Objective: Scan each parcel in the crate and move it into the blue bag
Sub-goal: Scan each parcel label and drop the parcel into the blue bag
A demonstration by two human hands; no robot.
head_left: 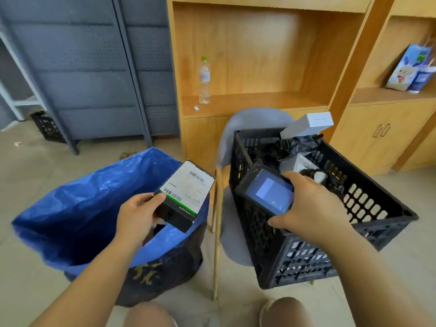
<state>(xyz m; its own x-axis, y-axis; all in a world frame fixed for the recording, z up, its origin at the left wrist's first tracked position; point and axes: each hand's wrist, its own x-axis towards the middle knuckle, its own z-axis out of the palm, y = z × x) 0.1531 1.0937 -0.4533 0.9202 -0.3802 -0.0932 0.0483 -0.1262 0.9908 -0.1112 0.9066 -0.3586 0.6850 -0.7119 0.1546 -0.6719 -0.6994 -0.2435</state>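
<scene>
The left hand, fingers curled, grips a labelled parcel over the blue bag's right rim; dropped here, it could catch the rim and fall outside. The right hand's fingers clasp the scanner above the crate, which sits tilted on a grey chair; a white box juts out behind.

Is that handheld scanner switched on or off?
On. The scanner, held in the right hand, shows a lit bluish screen and a small green light near its top corner.
</scene>
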